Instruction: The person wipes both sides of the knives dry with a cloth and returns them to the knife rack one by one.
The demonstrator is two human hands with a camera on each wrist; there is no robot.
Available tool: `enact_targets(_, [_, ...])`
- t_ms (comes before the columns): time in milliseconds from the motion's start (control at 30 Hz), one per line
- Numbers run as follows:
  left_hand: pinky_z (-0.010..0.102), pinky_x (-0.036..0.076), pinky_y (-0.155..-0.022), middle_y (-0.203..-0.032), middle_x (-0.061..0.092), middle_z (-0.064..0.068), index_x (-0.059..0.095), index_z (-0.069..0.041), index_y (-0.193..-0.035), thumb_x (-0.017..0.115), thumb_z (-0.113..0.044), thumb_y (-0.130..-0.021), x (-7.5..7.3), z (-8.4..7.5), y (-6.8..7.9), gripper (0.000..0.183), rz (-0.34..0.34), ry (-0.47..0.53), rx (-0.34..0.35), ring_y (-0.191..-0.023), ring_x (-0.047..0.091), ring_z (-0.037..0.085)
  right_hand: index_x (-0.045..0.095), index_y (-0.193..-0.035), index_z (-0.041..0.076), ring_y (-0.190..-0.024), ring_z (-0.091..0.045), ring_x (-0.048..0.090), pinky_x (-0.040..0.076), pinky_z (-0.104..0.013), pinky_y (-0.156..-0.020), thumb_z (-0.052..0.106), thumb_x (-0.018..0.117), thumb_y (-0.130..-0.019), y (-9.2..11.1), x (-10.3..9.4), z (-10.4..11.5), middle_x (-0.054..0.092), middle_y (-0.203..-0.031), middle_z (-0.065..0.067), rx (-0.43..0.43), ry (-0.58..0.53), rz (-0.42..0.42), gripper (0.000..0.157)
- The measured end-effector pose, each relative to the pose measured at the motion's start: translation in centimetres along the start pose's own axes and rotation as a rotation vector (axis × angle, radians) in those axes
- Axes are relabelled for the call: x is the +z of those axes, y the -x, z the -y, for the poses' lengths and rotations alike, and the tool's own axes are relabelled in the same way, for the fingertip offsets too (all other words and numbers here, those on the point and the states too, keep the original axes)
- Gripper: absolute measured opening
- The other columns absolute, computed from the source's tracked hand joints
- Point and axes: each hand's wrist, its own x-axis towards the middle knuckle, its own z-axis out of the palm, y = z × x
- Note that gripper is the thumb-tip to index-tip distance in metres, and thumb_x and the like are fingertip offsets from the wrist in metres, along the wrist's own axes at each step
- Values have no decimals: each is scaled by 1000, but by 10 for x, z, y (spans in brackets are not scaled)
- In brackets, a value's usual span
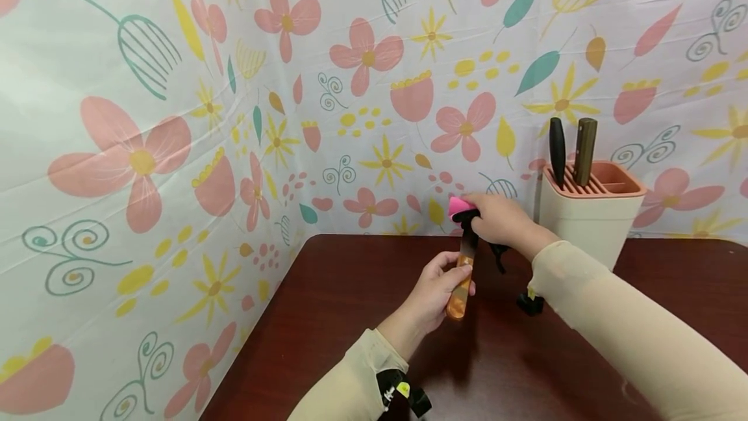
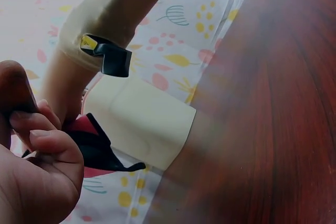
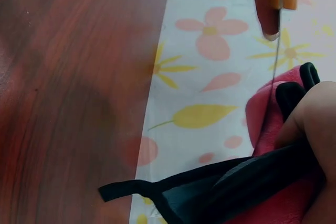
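A knife with a marbled orange handle [image 1: 458,307] is gripped in my left hand [image 1: 429,291], its blade [image 3: 277,51] pointing away from me, above the table. Around the blade's far part, my right hand [image 1: 499,218] holds a pink cloth with black edging [image 3: 260,108]. One black strip of the cloth hangs loose below that hand. In the right wrist view the blade runs down against the pink fabric, and its tip is hidden. The left wrist view shows the curled fingers of my left hand [image 2: 42,177] beside the cloth.
A cream knife block [image 1: 590,229] with an orange slotted top stands at the back right, behind my right forearm. It holds a black-handled knife [image 1: 558,151] and a brown-handled knife [image 1: 585,151]. Floral fabric [image 1: 362,141] hangs behind and left of the dark wooden table [image 1: 339,317].
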Motion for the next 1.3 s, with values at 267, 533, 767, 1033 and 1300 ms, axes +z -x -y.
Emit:
enact_targets(267, [21,51,-56,-92,61,2,57,-15,-125,61,-22,-103,2,-1,-2,24,-9,3,-18,-69,63,9,62,-139,7,-86,-28,64,52,-46,-76,7,56,-85,17,-8,10,73,-120,-19,-83,14,14,55])
enact_targets(533, [21,51,-59,-102,59,0,56,-7,-126,60,-18,-103,6,3,-5,26,20,18,-6,-69,63,9,69,-128,13,-74,-17,57,47,-34,-67,3,59,-84,44,-17,21,75,-103,-7,-156,-49,40,47])
enact_targets(767, [21,51,-60,-92,60,0,57,-10,-125,61,-16,-102,8,4,-1,24,29,21,-1,-68,63,8,72,-118,18,-76,-12,57,46,-31,-70,3,63,-88,70,-22,32,73,-93,3,-222,-153,2,34])
enact_targets(1033, [21,50,-60,-82,62,-1,59,-15,-130,61,-21,-103,10,2,5,28,16,11,2,-68,61,9,70,-112,21,-70,-7,60,49,-26,-65,-3,61,-87,94,-19,36,66,-79,6,-217,-386,8,35])
enact_targets(1300, [21,49,-57,-81,63,-2,57,-15,-134,58,-28,-106,11,1,4,31,32,-5,7,-69,61,9,70,-119,22,-84,-11,62,51,-27,-76,-4,58,-88,102,-14,34,70,-94,5,-187,-443,-64,43])
